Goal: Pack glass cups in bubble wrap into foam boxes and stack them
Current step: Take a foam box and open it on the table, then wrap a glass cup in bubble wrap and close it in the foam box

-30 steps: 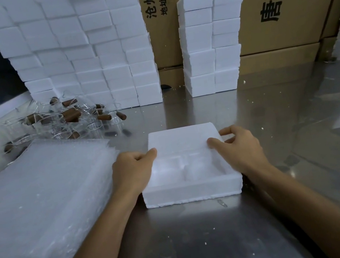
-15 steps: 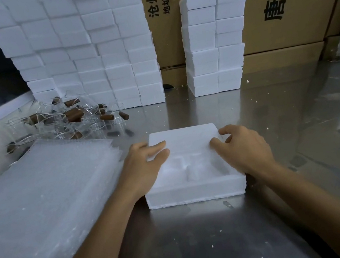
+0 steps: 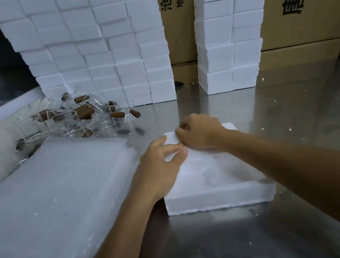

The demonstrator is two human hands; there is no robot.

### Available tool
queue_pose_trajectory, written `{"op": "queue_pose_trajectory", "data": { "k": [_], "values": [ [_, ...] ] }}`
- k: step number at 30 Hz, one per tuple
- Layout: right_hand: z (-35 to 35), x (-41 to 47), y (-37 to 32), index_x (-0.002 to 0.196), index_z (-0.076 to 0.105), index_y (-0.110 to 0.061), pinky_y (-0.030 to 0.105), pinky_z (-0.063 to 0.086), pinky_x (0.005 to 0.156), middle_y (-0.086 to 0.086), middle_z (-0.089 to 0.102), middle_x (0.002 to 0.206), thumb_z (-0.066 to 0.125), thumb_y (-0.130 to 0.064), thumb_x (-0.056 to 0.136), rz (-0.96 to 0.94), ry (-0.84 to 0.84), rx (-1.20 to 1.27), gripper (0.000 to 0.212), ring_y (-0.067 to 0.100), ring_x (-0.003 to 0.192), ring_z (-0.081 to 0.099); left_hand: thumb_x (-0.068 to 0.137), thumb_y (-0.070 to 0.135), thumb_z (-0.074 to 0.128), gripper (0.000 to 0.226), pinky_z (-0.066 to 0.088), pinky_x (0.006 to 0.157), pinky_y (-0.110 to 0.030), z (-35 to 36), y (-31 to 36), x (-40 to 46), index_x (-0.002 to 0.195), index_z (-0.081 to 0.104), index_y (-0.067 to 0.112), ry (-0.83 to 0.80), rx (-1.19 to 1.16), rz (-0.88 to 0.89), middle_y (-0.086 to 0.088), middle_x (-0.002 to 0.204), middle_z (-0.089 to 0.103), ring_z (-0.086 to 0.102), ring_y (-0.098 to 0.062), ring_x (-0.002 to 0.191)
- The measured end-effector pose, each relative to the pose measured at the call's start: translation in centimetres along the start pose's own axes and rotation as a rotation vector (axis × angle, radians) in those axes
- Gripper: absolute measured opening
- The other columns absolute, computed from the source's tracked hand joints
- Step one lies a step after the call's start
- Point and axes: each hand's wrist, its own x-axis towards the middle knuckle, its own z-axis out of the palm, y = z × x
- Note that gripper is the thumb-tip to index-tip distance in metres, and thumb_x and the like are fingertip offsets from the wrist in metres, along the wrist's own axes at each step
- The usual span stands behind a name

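Observation:
A white foam box (image 3: 220, 195) lies flat on the steel table (image 3: 298, 121) in front of me. My left hand (image 3: 161, 166) rests on its left part, thumb and fingers laid on the top. My right hand (image 3: 201, 133) reaches across to the box's far left corner, its fingers curled over the far edge there. A thick stack of bubble wrap sheets (image 3: 53, 204) lies to the left. Behind it sits a heap of glass cups (image 3: 77, 119) with brown handles.
A wall of stacked foam boxes (image 3: 95, 51) stands at the back left, with a lower double stack (image 3: 228, 40) to its right. Cardboard cartons (image 3: 305, 4) with printed characters stand behind. Foam crumbs dot the table.
My right hand has moved from the box's right side across to its far left corner and curled its fingers. My left hand has slid further onto the box top.

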Motion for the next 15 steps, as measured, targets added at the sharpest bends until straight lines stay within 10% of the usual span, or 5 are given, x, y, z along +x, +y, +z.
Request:
{"op": "queue_pose_trajectory", "data": {
  "k": [15],
  "values": [
    [5.7, 16.0, -8.5, 0.129, 0.052, -0.018, 0.041, 0.045, 0.089, 0.012, 0.048, 0.131, 0.052, -0.024, 0.094, -0.246, -0.046, -0.174, 0.036, 0.035, 0.113, 0.054, 0.097, 0.038, 0.052, 0.025, 0.049, 0.101, -0.044, 0.2, 0.3, -0.5, 0.120, 0.060, 0.031, 0.024, 0.121, 0.032, 0.007, 0.137, 0.054, 0.059, -0.018, 0.113]
  ]
}}
